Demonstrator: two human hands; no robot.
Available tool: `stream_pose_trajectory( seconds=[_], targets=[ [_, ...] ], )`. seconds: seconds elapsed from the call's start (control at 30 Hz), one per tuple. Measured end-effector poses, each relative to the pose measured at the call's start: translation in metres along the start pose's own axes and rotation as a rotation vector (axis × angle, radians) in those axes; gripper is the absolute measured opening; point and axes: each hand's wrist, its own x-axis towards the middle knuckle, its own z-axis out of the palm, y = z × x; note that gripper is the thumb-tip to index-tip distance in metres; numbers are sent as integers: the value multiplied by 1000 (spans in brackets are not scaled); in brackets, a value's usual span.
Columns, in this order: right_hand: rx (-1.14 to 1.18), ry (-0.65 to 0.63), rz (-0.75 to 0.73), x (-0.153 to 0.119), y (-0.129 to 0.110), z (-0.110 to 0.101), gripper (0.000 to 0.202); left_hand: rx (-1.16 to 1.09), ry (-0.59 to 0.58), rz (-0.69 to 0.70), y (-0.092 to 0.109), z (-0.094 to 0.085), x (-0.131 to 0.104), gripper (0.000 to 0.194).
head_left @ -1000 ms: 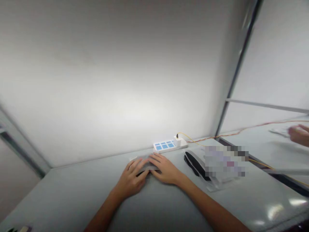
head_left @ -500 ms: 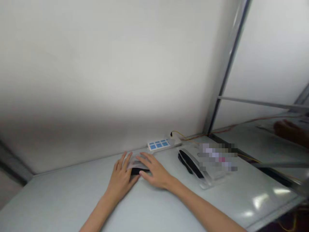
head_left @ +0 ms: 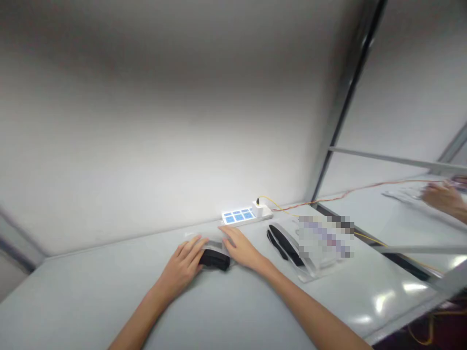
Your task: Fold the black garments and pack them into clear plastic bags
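A black, strip-like item (head_left: 214, 259) in clear plastic lies on the grey-white tabletop between my hands. My left hand (head_left: 184, 262) is closed over its left end, fingers on top of the plastic and thumb low at the side. At its right end, my right hand (head_left: 242, 248) rests against the plastic with fingers stretched out toward the wall. Part of the item is hidden under my fingers. Farther right lies a clear plastic bag (head_left: 310, 274) with curved black pieces (head_left: 286, 244) in it; part of that bag is blurred out.
A white power strip (head_left: 239, 217) with blue sockets stands along the wall, a white plug adapter (head_left: 257, 209) in it. Yellow and red wires run right, past a metal frame post (head_left: 324, 170). Beyond the frame, another person's hand (head_left: 443, 195) touches something pale.
My right hand has shifted up and right, its fingers straighter, uncovering more of the black item. My left hand stays on it. The other person's hand has moved slightly.
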Motion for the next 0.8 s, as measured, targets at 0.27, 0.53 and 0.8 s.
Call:
stream_pose_trajectory(
  seconds=[0.27, 0.53, 0.8],
  targets=[
    [-164, -202, -34, -6, 5, 4, 46, -22, 103, 103, 7, -13, 2, 32],
    [-194, -310, -47, -3, 9, 0, 46, -111, 70, 125, 14, -19, 8, 29],
    [-170, -257, -13, -3, 7, 1, 50, -248, 32, 90, 4, -21, 9, 33]
  ],
)
